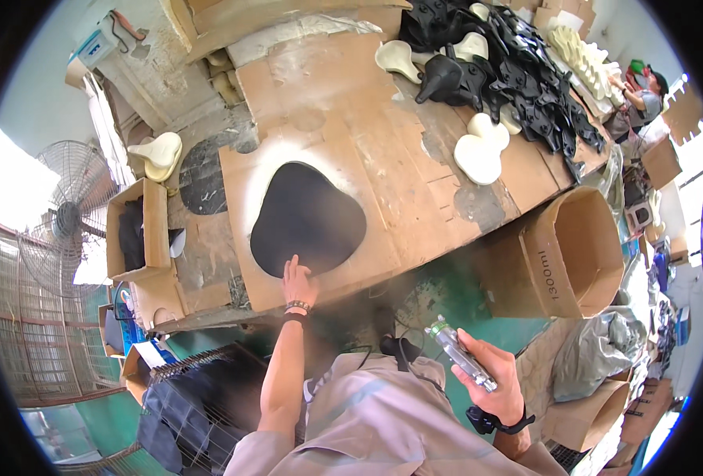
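Observation:
A flat black saddle-shaped piece lies on a cardboard sheet, and a pale whitish patch rings its upper edge. My left hand reaches over the table's near edge, its stretched fingertips touching the piece's lower edge. Off the table on the right, my right hand grips a metal spray gun with a greenish front end. The gun points up and left, apart from the piece. My palm and fingers cover part of its body.
Black saddle shells are heaped at the far right, near cream saddle pads. A large open carton stands off the table's right edge. On the left are a small box and a fan. Another person is at the far right.

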Action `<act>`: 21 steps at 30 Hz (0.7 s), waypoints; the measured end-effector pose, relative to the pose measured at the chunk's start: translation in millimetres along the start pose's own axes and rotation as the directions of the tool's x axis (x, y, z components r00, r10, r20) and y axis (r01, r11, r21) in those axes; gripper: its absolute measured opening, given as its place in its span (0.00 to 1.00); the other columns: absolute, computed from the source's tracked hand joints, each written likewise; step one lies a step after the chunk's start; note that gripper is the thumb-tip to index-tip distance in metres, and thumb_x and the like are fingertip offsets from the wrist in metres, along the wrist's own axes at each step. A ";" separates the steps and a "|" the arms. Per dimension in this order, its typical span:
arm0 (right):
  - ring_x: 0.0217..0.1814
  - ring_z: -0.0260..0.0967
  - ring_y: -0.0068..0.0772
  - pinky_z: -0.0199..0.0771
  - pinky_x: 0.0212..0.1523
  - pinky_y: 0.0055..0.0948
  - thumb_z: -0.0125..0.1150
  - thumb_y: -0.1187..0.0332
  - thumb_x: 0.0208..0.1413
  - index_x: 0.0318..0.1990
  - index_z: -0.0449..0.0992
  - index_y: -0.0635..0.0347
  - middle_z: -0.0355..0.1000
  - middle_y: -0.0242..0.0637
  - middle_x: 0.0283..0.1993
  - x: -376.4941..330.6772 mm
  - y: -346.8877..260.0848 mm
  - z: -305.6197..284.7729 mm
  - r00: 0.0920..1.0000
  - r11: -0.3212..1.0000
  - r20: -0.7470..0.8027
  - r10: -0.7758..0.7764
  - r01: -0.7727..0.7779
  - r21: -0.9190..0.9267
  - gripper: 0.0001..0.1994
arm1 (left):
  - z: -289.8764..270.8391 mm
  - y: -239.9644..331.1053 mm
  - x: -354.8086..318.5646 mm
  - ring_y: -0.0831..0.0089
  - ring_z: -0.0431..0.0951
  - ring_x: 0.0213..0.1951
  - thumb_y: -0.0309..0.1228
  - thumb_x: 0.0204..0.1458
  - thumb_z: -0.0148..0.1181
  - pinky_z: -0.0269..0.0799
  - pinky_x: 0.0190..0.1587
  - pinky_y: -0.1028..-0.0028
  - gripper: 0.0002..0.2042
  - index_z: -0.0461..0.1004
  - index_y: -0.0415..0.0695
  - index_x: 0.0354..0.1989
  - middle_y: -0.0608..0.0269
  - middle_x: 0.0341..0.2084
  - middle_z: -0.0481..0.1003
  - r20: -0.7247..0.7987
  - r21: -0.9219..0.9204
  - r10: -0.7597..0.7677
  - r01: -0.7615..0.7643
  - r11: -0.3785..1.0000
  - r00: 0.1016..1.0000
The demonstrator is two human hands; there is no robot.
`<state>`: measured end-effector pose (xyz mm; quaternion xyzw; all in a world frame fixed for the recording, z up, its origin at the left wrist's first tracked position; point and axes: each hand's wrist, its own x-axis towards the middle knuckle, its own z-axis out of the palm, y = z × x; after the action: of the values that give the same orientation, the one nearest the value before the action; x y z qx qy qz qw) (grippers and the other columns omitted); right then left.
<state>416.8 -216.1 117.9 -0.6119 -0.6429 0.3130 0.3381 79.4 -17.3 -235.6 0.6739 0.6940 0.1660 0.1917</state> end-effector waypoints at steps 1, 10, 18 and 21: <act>0.31 0.74 0.45 0.73 0.36 0.31 0.70 0.79 0.47 0.62 0.73 0.64 0.77 0.48 0.38 0.2 -3.5 0.8 1.000 1.000 -0.006 0.002 -0.002 0.000 0.30 | -2.0 -0.7 -0.5 0.54 0.55 0.73 0.29 0.45 0.67 0.57 0.68 0.51 0.15 0.74 0.50 0.43 0.59 0.72 0.59 0.007 -0.016 -0.001 0.001 1.000 1.000; 0.33 0.76 0.45 0.75 0.36 0.30 0.69 0.81 0.47 0.61 0.74 0.65 0.78 0.48 0.38 32.5 -20.4 15.0 0.994 0.994 0.010 -0.105 0.105 0.014 0.29 | -12.0 -15.1 -9.7 0.49 0.61 0.69 0.28 0.45 0.70 0.59 0.69 0.55 0.16 0.74 0.48 0.43 0.53 0.68 0.64 -0.107 -0.163 0.061 -0.078 0.984 0.992; 0.34 0.76 0.41 0.75 0.38 0.29 0.71 0.81 0.46 0.60 0.74 0.66 0.78 0.47 0.39 42.3 -28.5 18.1 0.974 0.989 0.171 -0.150 0.146 0.034 0.29 | -45.3 -34.2 -92.4 0.50 0.72 0.58 0.30 0.49 0.68 0.67 0.61 0.59 0.15 0.76 0.44 0.45 0.50 0.53 0.75 -0.096 -0.295 -0.134 0.100 0.950 0.986; 0.34 0.76 0.42 0.75 0.38 0.29 0.71 0.81 0.45 0.60 0.74 0.66 0.79 0.48 0.39 41.9 -32.2 22.0 0.968 0.987 0.196 -0.157 0.148 0.058 0.30 | -29.1 -77.7 -139.3 0.50 0.75 0.51 0.33 0.49 0.66 0.71 0.55 0.57 0.13 0.78 0.43 0.42 0.50 0.45 0.77 -0.092 -0.315 -0.163 0.127 0.940 0.982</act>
<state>379.4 -175.8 133.7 -0.5189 -0.7118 0.3595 0.3079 0.0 -158.5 -242.3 0.5718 0.7173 0.2968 0.2652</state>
